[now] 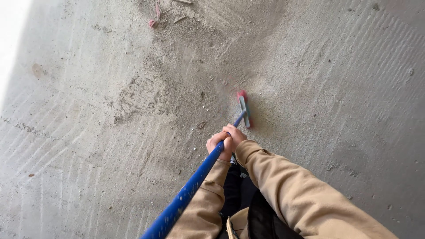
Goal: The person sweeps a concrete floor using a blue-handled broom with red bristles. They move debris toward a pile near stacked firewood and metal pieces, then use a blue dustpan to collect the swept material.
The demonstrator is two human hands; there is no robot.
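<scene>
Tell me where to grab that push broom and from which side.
Judging by its pose, grip the blue handle, not the red-bristled head on the floor. Wrap it from above, as the left hand and right hand do: it slopes up toward the body.

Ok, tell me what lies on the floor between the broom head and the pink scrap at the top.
In the head view, only dusty concrete floor lies between the broom head and the pink scrap: swept sand and grit, plus a few small twig-like bits.

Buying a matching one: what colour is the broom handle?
Blue handle, clearest in the head view.
</scene>
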